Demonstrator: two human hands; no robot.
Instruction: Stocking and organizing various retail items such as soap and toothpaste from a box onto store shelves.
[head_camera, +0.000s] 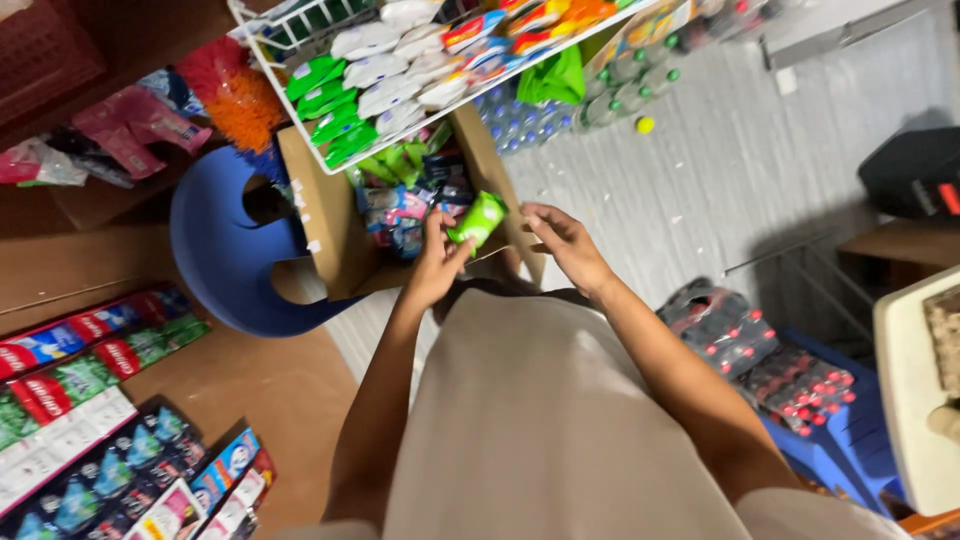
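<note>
My left hand (437, 258) holds a small green packet (478, 218) above an open cardboard box (325, 215) filled with several small packets in blue, pink and green. My right hand (562, 240) is just right of the packet, fingers spread, its fingertips near the packet's right end; I cannot tell if they touch it. A white wire rack (300, 25) above the box carries rows of green and white wrapped bars and red and orange packs.
A blue plastic chair (225, 255) stands left of the box. Boxed tubes lie on a brown shelf (260, 385) at lower left. Shrink-wrapped bottles (765, 350) sit on a blue crate at right, green-capped bottles (625, 80) on the grey floor beyond. A cream unit (915, 390) is far right.
</note>
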